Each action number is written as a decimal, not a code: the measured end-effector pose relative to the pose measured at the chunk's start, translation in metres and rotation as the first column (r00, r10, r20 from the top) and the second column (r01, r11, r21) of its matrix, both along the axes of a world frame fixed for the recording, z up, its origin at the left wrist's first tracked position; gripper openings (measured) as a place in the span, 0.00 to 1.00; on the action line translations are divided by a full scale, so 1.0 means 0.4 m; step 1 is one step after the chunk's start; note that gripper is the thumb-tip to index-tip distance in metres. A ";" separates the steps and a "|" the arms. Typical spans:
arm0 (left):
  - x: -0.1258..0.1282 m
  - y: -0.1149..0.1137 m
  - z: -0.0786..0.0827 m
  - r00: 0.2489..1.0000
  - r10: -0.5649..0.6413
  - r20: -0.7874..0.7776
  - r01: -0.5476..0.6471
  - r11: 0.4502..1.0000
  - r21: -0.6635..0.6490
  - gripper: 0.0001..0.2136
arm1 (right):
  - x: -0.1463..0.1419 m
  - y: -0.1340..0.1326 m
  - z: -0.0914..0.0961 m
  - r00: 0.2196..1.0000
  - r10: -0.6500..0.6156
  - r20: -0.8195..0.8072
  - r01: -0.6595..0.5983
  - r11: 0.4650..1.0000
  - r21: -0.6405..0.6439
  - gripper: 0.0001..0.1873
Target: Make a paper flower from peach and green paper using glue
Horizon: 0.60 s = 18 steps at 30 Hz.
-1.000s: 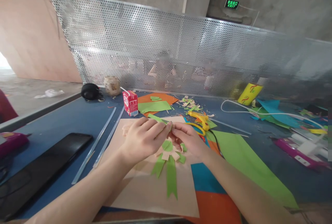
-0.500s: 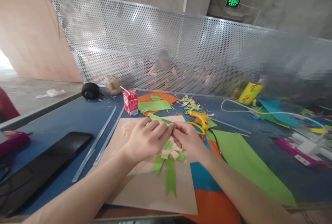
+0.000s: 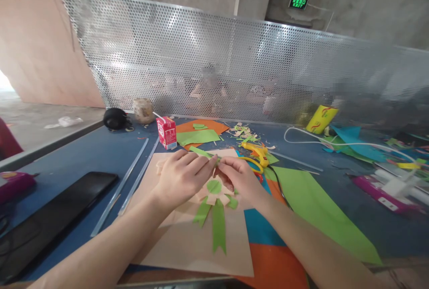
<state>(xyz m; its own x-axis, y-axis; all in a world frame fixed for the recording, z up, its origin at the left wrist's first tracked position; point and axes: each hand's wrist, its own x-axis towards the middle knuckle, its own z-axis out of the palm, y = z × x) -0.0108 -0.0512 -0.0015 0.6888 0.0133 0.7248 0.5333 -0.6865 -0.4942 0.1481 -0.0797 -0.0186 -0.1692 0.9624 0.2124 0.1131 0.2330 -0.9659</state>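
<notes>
A narrow green paper strip (image 3: 198, 151) is held between my two hands, over a pale peach sheet (image 3: 187, 253). My left hand (image 3: 184, 176) is closed with its fingers curled round the strip, whose far end sticks out beyond the knuckles. At the strip's near end, the fingers of my right hand (image 3: 239, 177) are pinched close to the left fingertips; the exact contact is partly hidden. Just below the hands lies a paper rosette with a green round centre (image 3: 213, 186), pale petals (image 3: 212, 199) and green forked tails (image 3: 219, 228). My wrists hide part of the sheet.
A yellow glue gun (image 3: 257, 152) lies beyond my right hand near yellow-handled scissors (image 3: 251, 162). Around are a pink drink carton (image 3: 166, 133), clear glue sticks (image 3: 122, 186), a black phone (image 3: 56, 219), green paper (image 3: 318, 208) and paper scraps (image 3: 246, 133). A perforated metal screen (image 3: 187, 56) stands behind.
Both hands have shifted slightly left and apart from the rosette, so its green round centre shows more fully. The strip stays between the fingers.
</notes>
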 end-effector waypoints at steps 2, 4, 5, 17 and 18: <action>-0.001 0.000 0.000 1.000 -0.008 0.003 0.008 1.000 0.000 0.06 | -0.001 0.000 0.000 1.000 0.008 0.005 -0.008 1.000 -0.001 0.14; 0.002 -0.001 -0.001 1.000 -0.010 0.019 0.009 1.000 0.016 0.05 | -0.001 0.001 -0.003 1.000 0.019 0.014 -0.019 1.000 0.001 0.13; 0.004 -0.001 -0.001 1.000 -0.005 0.025 0.004 1.000 0.028 0.06 | 0.000 0.002 -0.005 1.000 0.024 0.013 -0.024 1.000 -0.001 0.13; 0.030 -0.007 0.000 0.999 0.032 0.021 -0.034 0.996 0.087 0.06 | -0.001 0.016 -0.019 0.995 -0.095 0.010 0.094 0.994 0.056 0.10; 0.031 -0.007 0.000 0.999 0.035 0.022 -0.037 0.996 0.086 0.06 | -0.001 0.017 -0.020 0.995 -0.097 0.003 0.097 0.994 0.059 0.10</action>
